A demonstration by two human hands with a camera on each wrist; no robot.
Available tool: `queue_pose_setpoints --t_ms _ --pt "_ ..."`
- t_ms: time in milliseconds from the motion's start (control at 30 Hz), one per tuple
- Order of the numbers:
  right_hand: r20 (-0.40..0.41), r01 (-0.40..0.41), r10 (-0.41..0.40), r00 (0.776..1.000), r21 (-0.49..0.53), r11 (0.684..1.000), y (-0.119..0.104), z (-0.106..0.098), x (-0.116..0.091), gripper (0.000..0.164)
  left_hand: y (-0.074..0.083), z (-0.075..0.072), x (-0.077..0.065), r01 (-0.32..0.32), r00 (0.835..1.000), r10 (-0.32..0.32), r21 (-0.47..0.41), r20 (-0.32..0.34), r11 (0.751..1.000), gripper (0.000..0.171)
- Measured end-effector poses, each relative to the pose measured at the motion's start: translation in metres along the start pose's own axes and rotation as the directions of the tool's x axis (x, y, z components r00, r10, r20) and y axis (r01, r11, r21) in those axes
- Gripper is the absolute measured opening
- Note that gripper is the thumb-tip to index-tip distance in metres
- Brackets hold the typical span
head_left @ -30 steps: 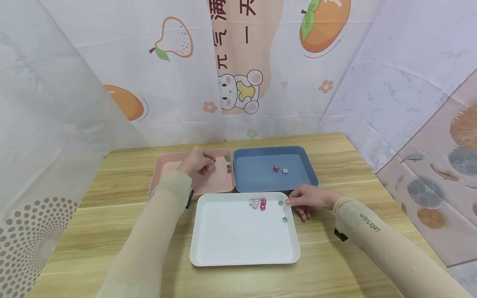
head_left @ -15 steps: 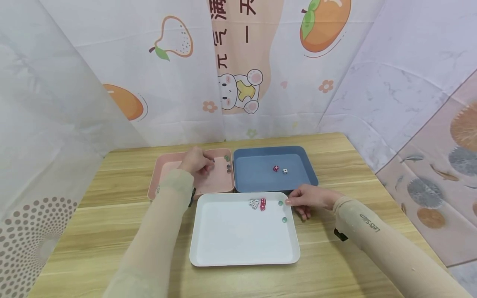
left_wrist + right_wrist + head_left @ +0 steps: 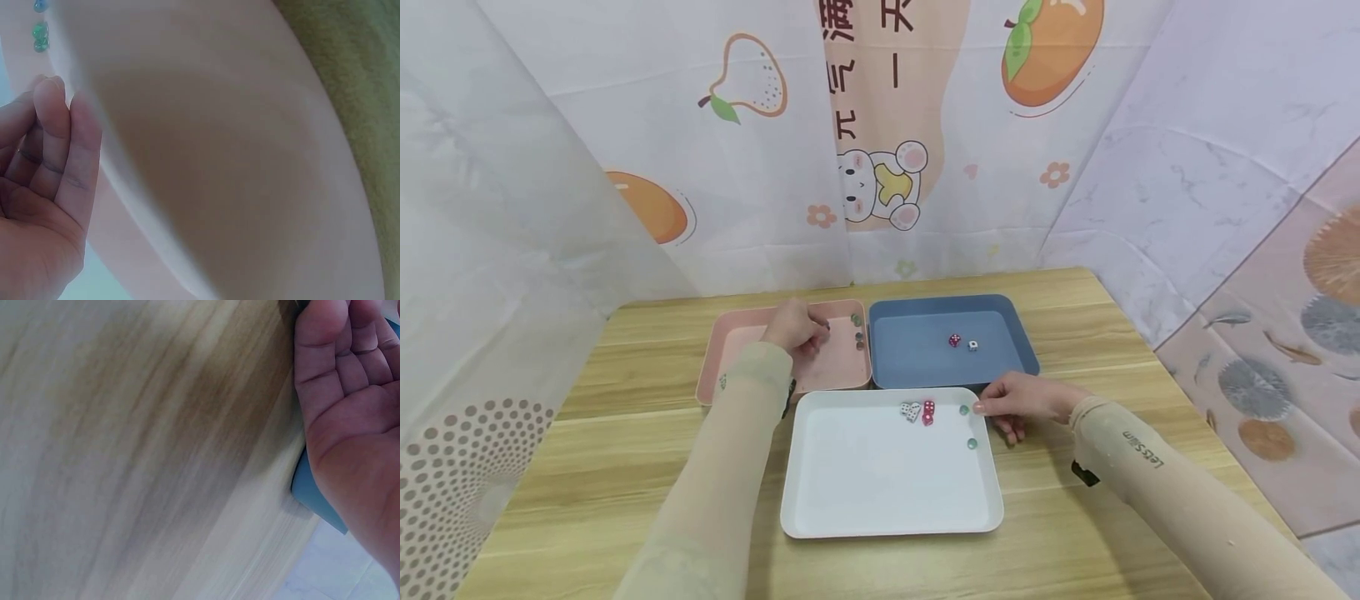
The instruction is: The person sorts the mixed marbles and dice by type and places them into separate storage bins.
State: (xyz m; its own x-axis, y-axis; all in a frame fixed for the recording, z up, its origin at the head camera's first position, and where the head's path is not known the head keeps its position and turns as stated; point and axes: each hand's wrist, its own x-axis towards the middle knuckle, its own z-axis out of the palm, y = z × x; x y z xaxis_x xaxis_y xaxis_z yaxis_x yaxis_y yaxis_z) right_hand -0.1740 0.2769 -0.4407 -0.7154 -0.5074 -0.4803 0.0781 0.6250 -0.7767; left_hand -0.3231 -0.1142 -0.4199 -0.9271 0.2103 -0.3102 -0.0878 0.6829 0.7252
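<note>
My left hand (image 3: 792, 325) is inside the pink tray (image 3: 724, 346), thumb and fingertips together around a small dark blue marble (image 3: 828, 327), mostly covered by the fingers. Beside it, along the tray's right wall, lie green marbles (image 3: 856, 320) and darker bluish ones (image 3: 859, 340). In the left wrist view, green marbles (image 3: 40, 37) show just beyond the fingertips of the left hand (image 3: 47, 169). My right hand (image 3: 1018, 400) grips the white tray (image 3: 887, 523) at its upper right rim, thumb on top and fingers curled outside. Close to that thumb sits a green marble (image 3: 964, 410), with another marble (image 3: 972, 443) below.
White dice (image 3: 911, 411) and red dice (image 3: 928, 412) lie near the white tray's far wall. The blue tray (image 3: 910, 367), touching the pink one's side, holds a red die (image 3: 955, 340) and a white die (image 3: 973, 345). A patterned curtain (image 3: 737, 208) hangs behind the wooden table (image 3: 610, 467).
My left hand shifts very slightly within the pink tray, and the blue marble at its fingertips shows less than before. The right hand stays at the white tray's rim.
</note>
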Motion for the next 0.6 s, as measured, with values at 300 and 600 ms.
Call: queue_pose_setpoints --t_ms 300,600 --pt "-0.010 -0.005 0.005 1.000 -0.002 1.000 -0.0010 0.0013 -0.0009 0.040 -0.0005 0.0027 0.0032 0.030 1.000 -0.030 -0.011 0.001 0.999 0.018" --pt "-0.008 -0.006 0.006 1.000 -0.006 1.000 -0.0022 0.0013 -0.0016 0.040 -0.0033 0.0042 0.0081 0.038 0.999 -0.038 0.021 -0.008 0.999 0.016"
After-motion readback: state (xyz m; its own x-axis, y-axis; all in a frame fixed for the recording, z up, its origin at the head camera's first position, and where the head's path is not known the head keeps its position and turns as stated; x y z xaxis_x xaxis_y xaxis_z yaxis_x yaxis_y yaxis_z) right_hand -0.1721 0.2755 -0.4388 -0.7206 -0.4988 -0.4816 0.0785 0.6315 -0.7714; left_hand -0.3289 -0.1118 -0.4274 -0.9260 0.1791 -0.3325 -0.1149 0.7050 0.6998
